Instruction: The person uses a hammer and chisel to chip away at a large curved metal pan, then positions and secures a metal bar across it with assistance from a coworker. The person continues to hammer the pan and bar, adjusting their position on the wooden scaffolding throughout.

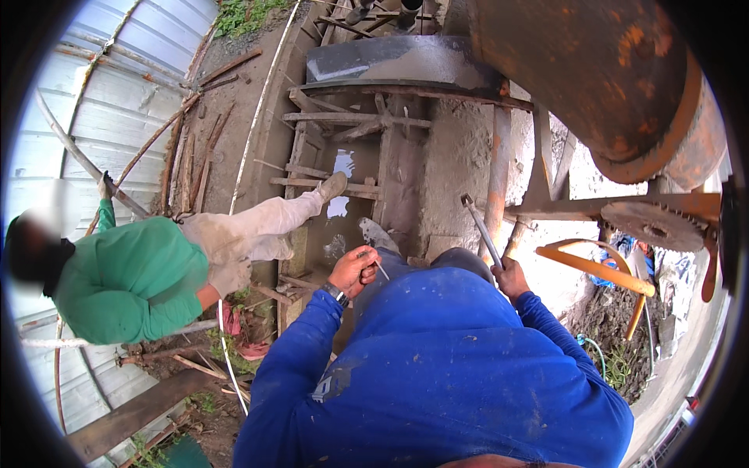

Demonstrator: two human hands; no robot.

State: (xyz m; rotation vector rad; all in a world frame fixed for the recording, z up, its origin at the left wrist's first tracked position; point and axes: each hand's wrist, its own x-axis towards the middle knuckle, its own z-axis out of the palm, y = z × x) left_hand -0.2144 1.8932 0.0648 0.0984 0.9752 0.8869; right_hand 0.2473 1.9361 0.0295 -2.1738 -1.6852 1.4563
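Several pale ribbed metal sheets stand far left of the trench, thin poles across their face, probably as stiffeners. Co-worker in green top is between sheets and trench, gloved hand on a slanted pole, likely for balance, one leg stretched out so the shoe is over the trench timbers. White line runs straight along the trench's left side, looks like a level or edge reference; string or thin pipe, can't tell. Rough timber crosspieces span the trench, presumably holding its sides apart; wood mud-caked, murky reflective water below. Dark metal pan bridges the trench's far end, smooth, with wet grey smear. Left hand, over the trench's near end: fist curled around a thin pale rod, tip poking out past the fingers; rod material unclear. Right hand, right of the trench: wrapped round the lower end of a grey metal bar, held slanted, notched head up and toward the trench, so grip looks like a handle hold. Farther right of the trench: rusty drum, round and pitted, up on a steel frame, plus toothed disc and yellow-orange bar.
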